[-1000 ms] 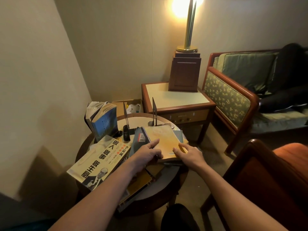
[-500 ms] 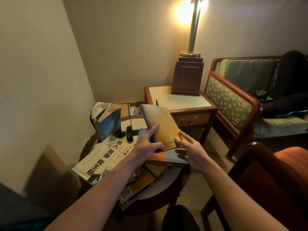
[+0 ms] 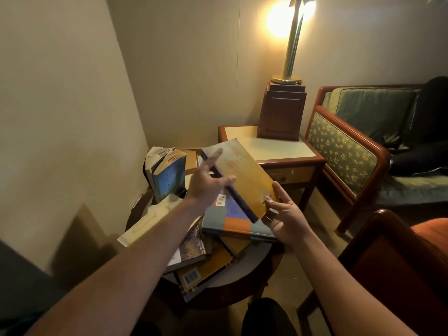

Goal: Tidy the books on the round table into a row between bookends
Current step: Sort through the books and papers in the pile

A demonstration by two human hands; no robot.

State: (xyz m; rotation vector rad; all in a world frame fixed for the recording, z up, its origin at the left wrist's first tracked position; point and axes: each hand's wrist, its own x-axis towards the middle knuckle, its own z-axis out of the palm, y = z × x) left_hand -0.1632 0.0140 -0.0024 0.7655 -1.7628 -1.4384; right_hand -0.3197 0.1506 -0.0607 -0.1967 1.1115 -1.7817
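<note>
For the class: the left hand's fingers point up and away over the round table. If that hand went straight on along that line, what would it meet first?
Most likely the yellow book: the left hand is spread along its left edge, fingertips already overlapping the cover. Whether they touch it is unclear from this one view.

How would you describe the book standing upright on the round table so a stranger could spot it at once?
Find the round table in the wall corner. At its far left edge stands the blue-covered book. Unlike the flat-lying books nearby, it stands upright, its pages fanned open on top.
</note>
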